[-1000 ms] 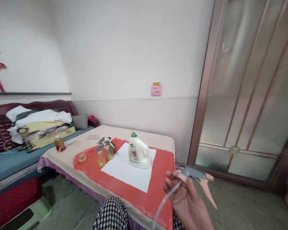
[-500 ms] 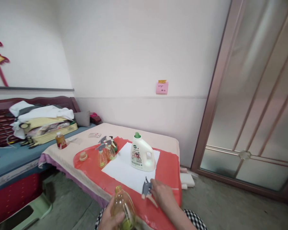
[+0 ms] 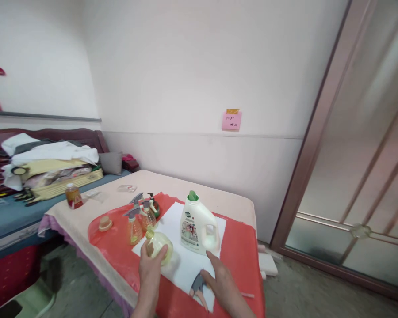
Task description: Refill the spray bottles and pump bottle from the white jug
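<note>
My left hand [image 3: 151,264] grips a small clear yellowish bottle [image 3: 159,242] without a top, holding it over the white sheet [image 3: 185,269] on the table. My right hand [image 3: 221,280] rests, fingers bent, on a grey spray trigger head [image 3: 199,288] with a pink lever that lies on the sheet's near edge. A white detergent jug [image 3: 196,224] with a green cap stands just beyond both hands. Two small spray bottles [image 3: 137,219] with grey triggers stand to the left of the jug.
The red plastic cover [image 3: 240,251] lies over a beige tablecloth [image 3: 172,185]. A small tan cap [image 3: 105,223], a brown-liquid bottle [image 3: 73,197] and a dark green bottle [image 3: 154,204] sit on the left. Bedding is piled on a bench [image 3: 49,163] at left. Sliding doors [image 3: 368,176] stand at right.
My right hand brought the trigger head down from mid-air onto the sheet. My left hand came into view with the open bottle and moved it forward over the sheet.
</note>
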`<action>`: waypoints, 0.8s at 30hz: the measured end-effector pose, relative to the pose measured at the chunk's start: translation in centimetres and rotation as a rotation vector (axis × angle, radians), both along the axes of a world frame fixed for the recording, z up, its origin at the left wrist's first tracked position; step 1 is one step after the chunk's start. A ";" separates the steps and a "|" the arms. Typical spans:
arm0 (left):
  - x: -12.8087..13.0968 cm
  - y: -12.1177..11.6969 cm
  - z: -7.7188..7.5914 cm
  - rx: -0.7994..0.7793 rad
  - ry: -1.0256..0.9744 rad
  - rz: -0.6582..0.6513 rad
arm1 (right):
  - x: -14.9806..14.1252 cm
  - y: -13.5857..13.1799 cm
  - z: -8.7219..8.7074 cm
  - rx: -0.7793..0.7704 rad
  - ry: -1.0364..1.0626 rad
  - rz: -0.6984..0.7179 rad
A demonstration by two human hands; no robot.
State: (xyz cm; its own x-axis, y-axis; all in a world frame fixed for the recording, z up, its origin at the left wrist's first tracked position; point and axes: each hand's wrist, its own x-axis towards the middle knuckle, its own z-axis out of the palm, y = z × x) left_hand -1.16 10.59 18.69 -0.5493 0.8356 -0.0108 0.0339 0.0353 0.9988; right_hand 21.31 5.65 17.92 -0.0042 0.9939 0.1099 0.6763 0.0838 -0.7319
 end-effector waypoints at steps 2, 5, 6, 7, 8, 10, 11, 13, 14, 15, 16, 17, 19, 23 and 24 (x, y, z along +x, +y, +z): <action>0.6 2.0 0.5 -0.009 0.024 -0.007 | -0.7 1.9 -0.1 0.017 0.136 -0.071; 1.2 3.8 0.9 -0.068 0.107 -0.023 | -1.9 5.4 -0.5 0.052 0.299 -0.182; 1.2 4.1 0.9 -0.087 0.117 -0.038 | -2.2 6.6 -0.6 0.068 0.343 -0.209; 1.2 4.3 0.8 -0.101 0.114 -0.057 | -2.5 7.8 -0.6 0.084 0.384 -0.227; 1.2 4.4 0.6 -0.107 0.101 -0.083 | -2.6 9.1 -0.7 0.098 0.421 -0.233; 1.2 4.4 0.2 -0.102 0.063 -0.129 | -2.6 11.4 -0.7 0.113 0.490 -0.199; 1.3 4.3 0.1 -0.094 0.048 -0.145 | -2.5 12.3 -0.7 0.113 0.518 -0.159; 1.5 4.2 -0.1 -0.066 0.042 -0.167 | -2.1 13.7 -0.5 0.114 0.550 -0.066; 1.6 4.2 -0.1 -0.052 0.051 -0.174 | -1.8 14.0 -0.2 0.118 0.551 -0.032; 1.7 4.1 -0.1 -0.041 0.064 -0.182 | -1.5 14.2 0.1 0.125 0.542 -0.015; 1.8 4.0 -0.2 -0.036 0.075 -0.193 | -1.3 14.0 0.5 0.136 0.522 -0.016; 2.0 3.9 -0.2 -0.036 0.082 -0.202 | -1.0 13.7 1.0 0.145 0.494 -0.027; 2.4 3.7 -0.2 -0.047 0.076 -0.222 | -0.3 12.5 2.3 0.155 0.420 -0.053; 3.6 2.9 0.2 -0.094 0.053 -0.291 | 1.4 9.3 5.3 0.104 0.266 -0.046; 3.9 2.7 0.3 -0.110 0.068 -0.307 | 2.0 8.5 5.9 0.094 0.232 -0.047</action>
